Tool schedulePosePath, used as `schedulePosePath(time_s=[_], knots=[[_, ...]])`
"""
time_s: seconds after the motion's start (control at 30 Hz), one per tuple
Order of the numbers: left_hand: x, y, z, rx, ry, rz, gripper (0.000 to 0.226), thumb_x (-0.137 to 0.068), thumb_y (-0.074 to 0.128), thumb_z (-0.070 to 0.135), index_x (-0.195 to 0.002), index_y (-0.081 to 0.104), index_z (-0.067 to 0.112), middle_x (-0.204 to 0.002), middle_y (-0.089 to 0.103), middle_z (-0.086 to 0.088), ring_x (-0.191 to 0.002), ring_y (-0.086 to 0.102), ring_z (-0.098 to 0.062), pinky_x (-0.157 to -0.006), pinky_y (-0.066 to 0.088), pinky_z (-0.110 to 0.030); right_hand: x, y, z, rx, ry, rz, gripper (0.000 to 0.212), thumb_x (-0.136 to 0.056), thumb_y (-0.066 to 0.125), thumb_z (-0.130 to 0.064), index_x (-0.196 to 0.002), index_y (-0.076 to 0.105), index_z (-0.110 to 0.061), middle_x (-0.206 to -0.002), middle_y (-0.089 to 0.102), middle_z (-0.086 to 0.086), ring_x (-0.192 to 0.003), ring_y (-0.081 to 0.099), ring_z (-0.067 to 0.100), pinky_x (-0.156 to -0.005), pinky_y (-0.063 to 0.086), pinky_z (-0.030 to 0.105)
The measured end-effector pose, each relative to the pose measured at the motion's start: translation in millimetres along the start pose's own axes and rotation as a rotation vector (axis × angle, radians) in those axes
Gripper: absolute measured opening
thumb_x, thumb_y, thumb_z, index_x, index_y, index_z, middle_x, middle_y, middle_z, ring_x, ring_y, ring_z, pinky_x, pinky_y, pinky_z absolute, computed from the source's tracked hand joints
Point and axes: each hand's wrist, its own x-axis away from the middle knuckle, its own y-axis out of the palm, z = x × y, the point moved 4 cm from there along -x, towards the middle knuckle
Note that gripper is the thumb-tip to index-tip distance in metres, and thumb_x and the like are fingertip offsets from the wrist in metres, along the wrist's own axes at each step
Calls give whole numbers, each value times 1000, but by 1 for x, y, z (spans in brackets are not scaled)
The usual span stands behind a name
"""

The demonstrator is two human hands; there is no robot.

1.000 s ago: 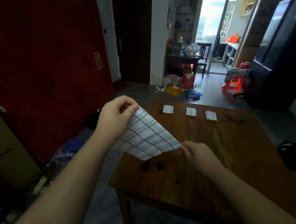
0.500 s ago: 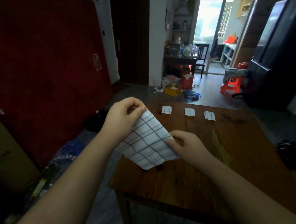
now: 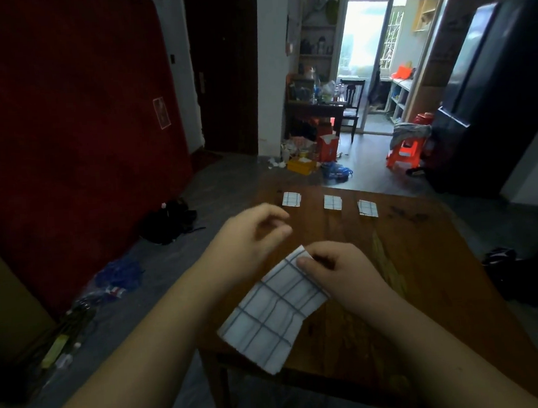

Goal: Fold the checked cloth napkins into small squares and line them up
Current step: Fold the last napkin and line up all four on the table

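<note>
Released by the left hand [image 3: 256,227], whose grip now hovers loose and empty, the napkin [image 3: 272,312] hangs below the right hand [image 3: 336,272], pinched at its top corner over the tabletop [image 3: 425,272].

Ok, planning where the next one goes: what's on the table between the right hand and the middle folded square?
Nothing: head view shows bare table between the right hand and the middle folded square.

Dim, wide-angle-warped room lit by the glaring doorway [image 3: 366,60]; left hand [image 3: 257,233] motion-blurred
</note>
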Motion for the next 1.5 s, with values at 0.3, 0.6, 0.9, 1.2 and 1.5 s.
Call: schedulePosePath(time_s=[0.3, 0.6, 0.9, 1.2, 1.5], knots=[[31, 23, 9, 81, 2, -6, 16, -94, 64, 33, -105, 68, 44, -102, 68, 25, -100, 59, 10, -93, 53, -24, 11, -3, -9, 153, -22, 64, 10, -97, 54, -41, -92, 62, -43, -82, 65, -16, -82, 58, -8, -62, 45, 8], [35, 16, -1, 221, -36, 140, 11, -94, 65, 25, -91, 70, 34, -88, 67, 20, -90, 61, 8, -75, 46, -5, 3, -10, -11, 264, -63, 202, 20, -88, 63, -45, -102, 49, -47, -106, 47, -27, -102, 44, -4, -83, 41, 17], [33, 15, 1, 222, -9, 95, 13, -93, 65, 19, -89, 69, 30, -85, 67, 13, -85, 63, 1, -74, 48, -10, -10, -2, -19, 193, -25, -38, 13, -99, 52, -41, -89, 56, -48, -87, 63, -17, -82, 58, -4, -67, 43, 14], [30, 16, 10, 184, -104, 139, 12, -93, 66, 28, -84, 69, 34, -84, 67, 14, -84, 59, 7, -64, 44, -8, -8, -10, -23, 381, -76, 29, 12, -100, 49, -41, -99, 61, -42, -81, 59, -19, -77, 54, -5, -64, 37, 13], [23, -7, 8, 210, -81, 321, 13, -93, 66, 26, -82, 69, 32, -80, 67, 14, -80, 61, 3, -69, 45, -18, -1, -33, -6, 265, 34, 126, 15, -100, 54, -32, -100, 68, -37, -84, 61, -24, -84, 55, -8, -70, 40, 11]])
